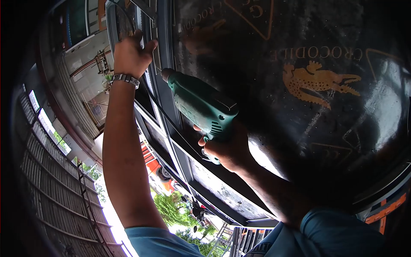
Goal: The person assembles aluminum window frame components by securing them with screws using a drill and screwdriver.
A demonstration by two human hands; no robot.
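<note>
My right hand (229, 145) is wrapped around the handle of a green power drill (201, 100). The drill points up and left, its chuck (165, 75) close to a dark metal frame (166, 47) and its thin bit reaching toward the bar. Higher up, my left hand (133, 53), with a metal watch (125, 79) at the wrist, is closed at the frame's edge. Its thumb sticks out to the right, and most of its fingers are hidden. A black cord (165, 115) runs from near the drill's handle up past my left wrist.
A large dark sheet (257, 85) printed with crocodile logos fills the right side. Long frame bars run down to a lower corner (257, 222). Beyond lie a corrugated roof (55, 188), an orange-red vehicle (156, 169), a motorcycle (199, 214) and green plants (173, 210).
</note>
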